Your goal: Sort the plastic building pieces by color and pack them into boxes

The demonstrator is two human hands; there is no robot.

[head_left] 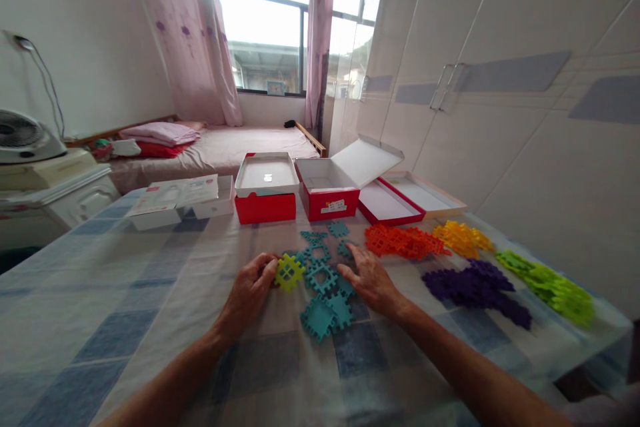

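Note:
My left hand (pixel 251 292) rests on the checked tablecloth with its fingers pinched on a yellow-green interlocking tile (pixel 289 273). That tile touches the left edge of a cluster of teal tiles (pixel 323 283) lying flat before me. My right hand (pixel 369 278) lies open, palm down, on the right side of the teal cluster, fingers stretched toward its far tiles. More loose teal tiles (pixel 338 229) lie just beyond.
Piles of orange tiles (pixel 401 241), yellow tiles (pixel 463 237), purple tiles (pixel 475 287) and green tiles (pixel 550 283) line the right side. Two red boxes (pixel 265 188) (pixel 327 195), a flat red lid (pixel 390 203) and white boxes (pixel 175 200) stand at the back. A wardrobe (pixel 500 93) runs along the right.

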